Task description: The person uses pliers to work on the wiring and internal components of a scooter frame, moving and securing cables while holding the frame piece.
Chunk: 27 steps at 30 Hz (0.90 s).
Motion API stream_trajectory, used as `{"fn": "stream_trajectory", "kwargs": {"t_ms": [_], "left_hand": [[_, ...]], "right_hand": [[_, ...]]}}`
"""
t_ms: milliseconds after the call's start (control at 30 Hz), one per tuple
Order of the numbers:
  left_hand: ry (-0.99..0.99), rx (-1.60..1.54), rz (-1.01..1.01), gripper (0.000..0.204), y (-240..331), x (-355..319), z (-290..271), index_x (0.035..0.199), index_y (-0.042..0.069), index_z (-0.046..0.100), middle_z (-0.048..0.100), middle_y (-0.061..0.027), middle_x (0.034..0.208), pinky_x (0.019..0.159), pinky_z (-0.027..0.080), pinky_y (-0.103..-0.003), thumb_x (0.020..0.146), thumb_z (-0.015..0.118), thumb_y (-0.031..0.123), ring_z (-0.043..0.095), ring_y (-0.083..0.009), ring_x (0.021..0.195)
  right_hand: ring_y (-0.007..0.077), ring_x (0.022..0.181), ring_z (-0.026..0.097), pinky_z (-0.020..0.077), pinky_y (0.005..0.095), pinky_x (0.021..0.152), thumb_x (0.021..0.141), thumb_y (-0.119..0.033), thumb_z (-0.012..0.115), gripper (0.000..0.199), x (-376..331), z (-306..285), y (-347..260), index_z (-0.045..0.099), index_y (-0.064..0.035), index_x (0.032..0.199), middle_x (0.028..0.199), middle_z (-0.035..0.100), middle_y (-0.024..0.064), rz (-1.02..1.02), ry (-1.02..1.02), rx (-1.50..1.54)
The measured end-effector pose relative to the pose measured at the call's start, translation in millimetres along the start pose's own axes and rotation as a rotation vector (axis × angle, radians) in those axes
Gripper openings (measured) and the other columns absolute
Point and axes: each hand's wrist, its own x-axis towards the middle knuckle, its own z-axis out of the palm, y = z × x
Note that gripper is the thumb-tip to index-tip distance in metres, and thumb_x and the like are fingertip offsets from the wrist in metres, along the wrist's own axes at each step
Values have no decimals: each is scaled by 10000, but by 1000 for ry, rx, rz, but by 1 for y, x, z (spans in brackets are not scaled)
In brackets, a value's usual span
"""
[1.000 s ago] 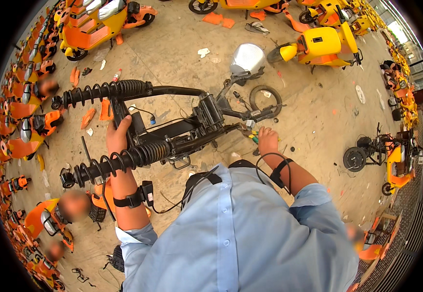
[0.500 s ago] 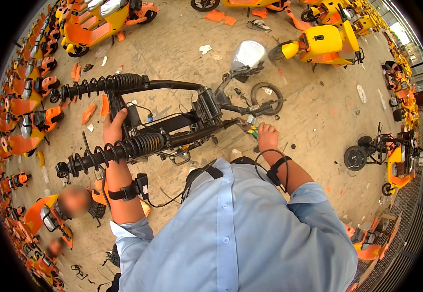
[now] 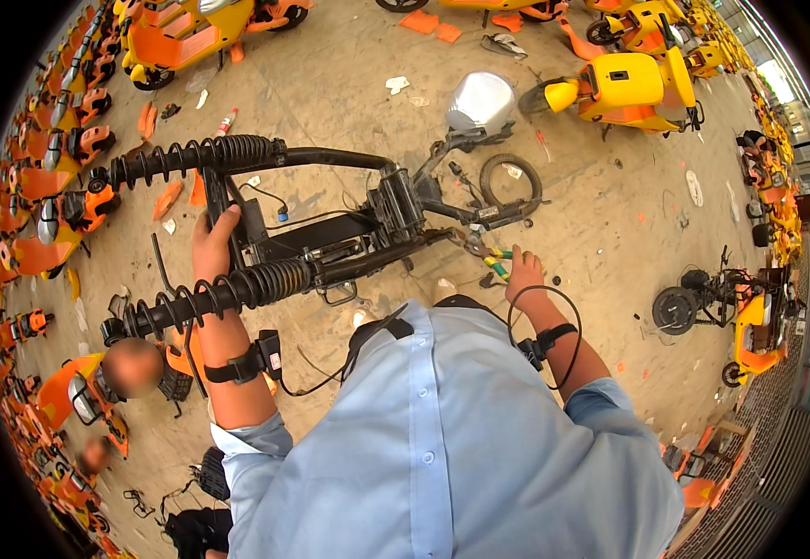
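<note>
Steadying the black frame (image 3: 326,232) with the left hand (image 3: 211,248), curled round a crossbar (image 3: 216,193) between two coil springs (image 3: 260,283), and gripping green-and-yellow pliers (image 3: 497,254) in the right hand (image 3: 524,278). Reaching from the left hand across towards the right, with the frame's narrow end just left of the pliers and a loose tyre (image 3: 486,188) beyond the right hand. Apparently working at that narrow end; impossible to tell whether biting on anything there. Probably calling for a firm left-hand hold and careful placing of the pliers' tips before squeezing.
</note>
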Motion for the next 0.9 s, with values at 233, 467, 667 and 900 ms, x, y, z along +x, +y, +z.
{"fn": "stream_trajectory", "kwargs": {"t_ms": [233, 467, 667, 900], "left_hand": [[-7, -31, -36, 491, 8, -6, 4, 1096, -44, 605, 621, -69, 903, 659, 451, -257, 811, 717, 339, 575, -134, 742], [-10, -36, -58, 523, 1, 0, -1, 1115, -48, 600, 622, -79, 937, 721, 453, -285, 800, 728, 349, 577, -151, 801], [30, -3, -51, 494, 8, -5, 5, 1106, -41, 601, 622, -74, 934, 715, 450, -278, 808, 730, 330, 572, -146, 785], [-3, -30, -40, 433, 14, -12, 11, 1079, -30, 605, 605, -51, 908, 713, 431, -266, 829, 714, 306, 545, -132, 787]], "right_hand": [[470, 1234, 340, 290, 528, 1075, 670, 45, 644, 870, -13, 9, -4, 253, 19, 1447, 1308, 357, 288, 4, 169, 97], [442, 1315, 297, 291, 481, 1107, 732, 32, 608, 761, 0, -4, -32, 318, -12, 1434, 1358, 358, 235, -50, 192, 16], [356, 1080, 532, 459, 429, 893, 844, -142, 592, 383, 28, -5, -62, 508, 1, 1189, 1121, 523, 178, 23, 86, -224], [258, 792, 669, 527, 387, 643, 823, -198, 636, 249, 47, 10, -58, 545, -25, 977, 889, 645, 138, 80, 2, -371]]}}
